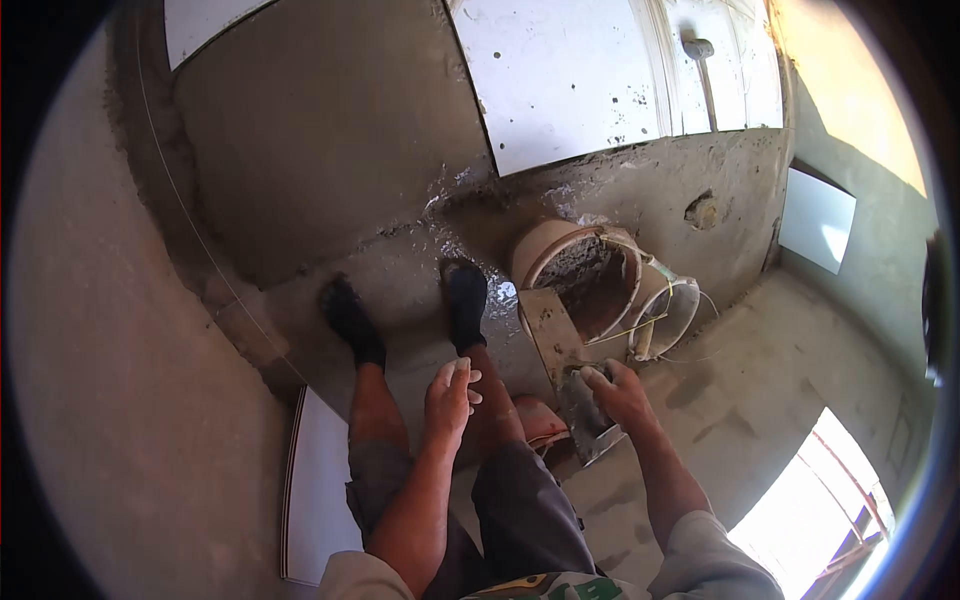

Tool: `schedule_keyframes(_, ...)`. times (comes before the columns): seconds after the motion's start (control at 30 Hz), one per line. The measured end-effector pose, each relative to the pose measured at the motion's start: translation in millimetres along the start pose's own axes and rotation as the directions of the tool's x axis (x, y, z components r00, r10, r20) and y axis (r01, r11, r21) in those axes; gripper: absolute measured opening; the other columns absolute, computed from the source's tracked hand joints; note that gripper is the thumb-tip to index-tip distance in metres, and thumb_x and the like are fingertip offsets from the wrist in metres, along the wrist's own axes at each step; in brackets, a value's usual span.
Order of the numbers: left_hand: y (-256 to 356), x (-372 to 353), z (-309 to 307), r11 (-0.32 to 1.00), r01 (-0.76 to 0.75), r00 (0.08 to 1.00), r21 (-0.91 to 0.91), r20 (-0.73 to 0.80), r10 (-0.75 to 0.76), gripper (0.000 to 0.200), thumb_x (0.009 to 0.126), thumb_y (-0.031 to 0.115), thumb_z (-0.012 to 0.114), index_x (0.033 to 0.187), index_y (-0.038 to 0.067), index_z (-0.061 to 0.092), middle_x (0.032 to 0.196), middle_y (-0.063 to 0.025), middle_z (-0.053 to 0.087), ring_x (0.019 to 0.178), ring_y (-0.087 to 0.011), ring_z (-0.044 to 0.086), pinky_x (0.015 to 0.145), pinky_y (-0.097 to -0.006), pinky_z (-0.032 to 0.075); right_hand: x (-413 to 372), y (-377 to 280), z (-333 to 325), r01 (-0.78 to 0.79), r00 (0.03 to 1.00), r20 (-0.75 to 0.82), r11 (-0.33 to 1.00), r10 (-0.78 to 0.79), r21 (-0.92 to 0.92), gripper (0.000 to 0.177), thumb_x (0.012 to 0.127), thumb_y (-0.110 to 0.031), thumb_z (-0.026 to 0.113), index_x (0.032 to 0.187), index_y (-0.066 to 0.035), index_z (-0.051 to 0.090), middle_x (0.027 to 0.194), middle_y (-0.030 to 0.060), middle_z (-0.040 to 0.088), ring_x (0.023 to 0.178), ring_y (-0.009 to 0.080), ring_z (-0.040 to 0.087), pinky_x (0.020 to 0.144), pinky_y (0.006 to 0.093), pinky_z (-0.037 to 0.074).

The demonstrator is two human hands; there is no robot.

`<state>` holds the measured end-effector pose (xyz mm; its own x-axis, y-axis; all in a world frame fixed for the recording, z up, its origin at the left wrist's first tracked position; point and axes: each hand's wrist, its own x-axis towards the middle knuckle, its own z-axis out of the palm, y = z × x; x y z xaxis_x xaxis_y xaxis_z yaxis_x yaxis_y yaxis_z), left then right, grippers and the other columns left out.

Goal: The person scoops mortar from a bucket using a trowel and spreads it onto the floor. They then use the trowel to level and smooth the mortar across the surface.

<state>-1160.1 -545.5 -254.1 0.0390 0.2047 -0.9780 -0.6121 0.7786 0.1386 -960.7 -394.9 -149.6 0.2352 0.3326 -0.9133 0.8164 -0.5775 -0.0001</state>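
Note:
My right hand (617,390) grips the handle of a flat metal trowel (585,415), smeared with grey mortar. Beside the trowel, a long flat board or blade (550,325) leans against the rim of a large bucket (532,262) that holds wet mortar (585,270). My left hand (452,395) is raised in front of my legs, its fingers curled and dusted pale; whether anything lies inside them is hidden.
White tiles (570,80) lie beyond the mortar bed (320,130), with a mallet (699,48) on them. A smaller bucket (672,318) stands right of the large one. A white panel (322,480) leans at the lower left, near a string line.

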Motion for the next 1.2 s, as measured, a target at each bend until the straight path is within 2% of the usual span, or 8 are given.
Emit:
schedule_keyframes(0.03,0,1,2,1.000,-0.003,1.000,0.014,0.010,0.003,0.053,0.093,0.047,0.054,0.122,0.003,0.055,0.101,-0.0100,0.066,0.062,-0.0082,0.058,0.053,-0.0223,0.043,0,-3,3,-0.100,0.993,0.085,0.978,0.086,0.181,0.031,0.090,-0.036,0.062,0.085,-0.006,0.055,0.063,0.0008,0.051,0.048,0.0089,0.050,0.043,0.0250,0.040)
schedule_keyframes(0.23,-4,7,4,1.000,0.013,1.000,0.009,-0.024,-0.012,0.052,0.093,0.047,0.054,0.120,0.003,0.056,0.101,-0.0089,0.066,0.063,-0.0086,0.058,0.053,-0.0228,0.043,-32,-9,27,-0.160,0.974,0.204,0.931,0.096,0.327,0.032,0.094,-0.037,0.056,0.088,-0.006,0.057,0.062,0.0008,0.051,0.044,0.0096,0.048,0.041,0.0242,0.038)
schedule_keyframes(0.3,-4,10,1,1.000,-0.003,0.999,0.001,-0.053,0.003,0.051,0.093,0.047,0.054,0.119,0.003,0.057,0.101,-0.0090,0.066,0.063,-0.0087,0.058,0.053,-0.0225,0.043,-31,-20,39,-0.285,0.937,0.330,0.787,0.109,0.547,0.032,0.095,-0.036,0.053,0.092,-0.005,0.058,0.062,0.0009,0.052,0.044,0.0099,0.048,0.041,0.0236,0.039)
schedule_keyframes(0.33,-3,11,-1,1.000,-0.021,0.996,-0.009,-0.083,0.020,0.050,0.093,0.046,0.054,0.118,0.003,0.057,0.101,-0.0091,0.066,0.063,-0.0088,0.058,0.053,-0.0221,0.043,-23,-29,46,-0.284,0.937,0.332,0.788,0.108,0.546,0.032,0.095,-0.036,0.053,0.092,-0.005,0.058,0.062,0.0009,0.052,0.044,0.0099,0.048,0.041,0.0236,0.039)
schedule_keyframes(0.4,0,13,-4,0.999,-0.029,0.991,-0.042,-0.130,0.023,0.050,0.093,0.046,0.055,0.118,0.003,0.057,0.101,-0.0091,0.066,0.063,-0.0089,0.058,0.053,-0.0219,0.042,-1,-52,60,-0.323,0.936,0.346,0.552,0.066,0.769,0.032,0.095,-0.035,0.053,0.094,-0.004,0.059,0.063,0.0010,0.053,0.044,0.0103,0.048,0.041,0.0228,0.040)
schedule_keyframes(0.47,2,13,-6,0.997,-0.036,0.984,-0.069,-0.175,0.023,0.049,0.092,0.046,0.055,0.117,0.003,0.057,0.101,-0.0090,0.066,0.063,-0.0090,0.058,0.053,-0.0217,0.042,39,-71,75,-0.320,0.946,0.310,0.468,0.101,0.824,0.030,0.095,-0.034,0.054,0.092,-0.004,0.057,0.064,0.0010,0.053,0.046,0.0105,0.049,0.041,0.0222,0.040)
schedule_keyframes(0.63,2,11,-9,0.998,-0.015,0.989,-0.068,-0.145,0.005,0.054,0.089,0.052,0.057,0.121,0.008,0.057,0.104,-0.0081,0.065,0.062,-0.0088,0.058,0.053,-0.0208,0.043,123,-106,89,-0.160,0.987,0.131,0.468,0.095,0.869,0.023,0.097,-0.028,0.051,0.090,-0.006,0.051,0.068,0.0031,0.053,0.051,0.0117,0.050,0.043,0.0235,0.043)
schedule_keyframes(1.2,24,6,-20,0.987,-0.010,0.994,-0.159,-0.107,-0.007,0.055,0.090,0.049,0.056,0.123,0.005,0.055,0.103,-0.0077,0.065,0.065,-0.0084,0.057,0.055,-0.0206,0.043,177,-141,62,-0.191,0.981,0.173,0.522,0.083,0.831,0.019,0.098,-0.024,0.049,0.097,-0.005,0.049,0.068,0.0043,0.048,0.051,0.0147,0.046,0.043,0.0257,0.042)
